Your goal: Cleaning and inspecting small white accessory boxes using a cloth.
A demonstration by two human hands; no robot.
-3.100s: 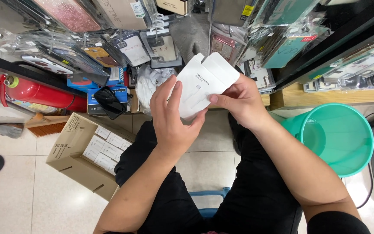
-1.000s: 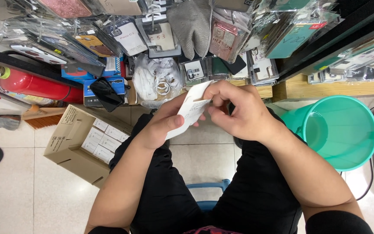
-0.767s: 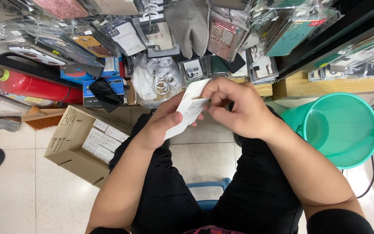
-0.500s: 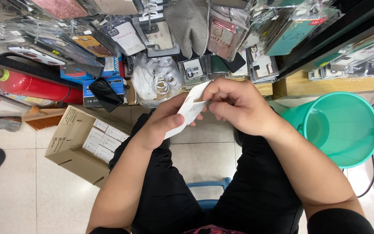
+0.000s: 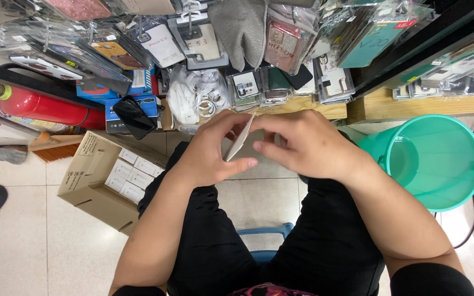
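Right at the centre of the frame, both hands meet on a small white flat pack (image 5: 241, 140), seen almost edge-on so it reads as a thin pale sliver. The left hand (image 5: 212, 151) is closed on it, thumb along the lower edge and fingers curled over the top; the right hand (image 5: 303, 142) pinches the upper right side, fingertips together on the card.

It looks light and fairly stiff, like folded cardboard (thin enough to crease if squeezed across the middle), and its smooth face could slip between dry fingers. The edges and corners seem the safest places to grip, as both hands do now.

Below the hands are the person's black trousers and a strip of blue seat (image 5: 264, 235). At the left of the frame an open cardboard box (image 5: 91, 181) holds rows of small white boxes, with a red fire extinguisher (image 5: 45, 108) above it. A teal plastic bucket (image 5: 445, 181) sits at the right. Along the top hang packaged phone cases (image 5: 193, 38) and a grey fabric piece.
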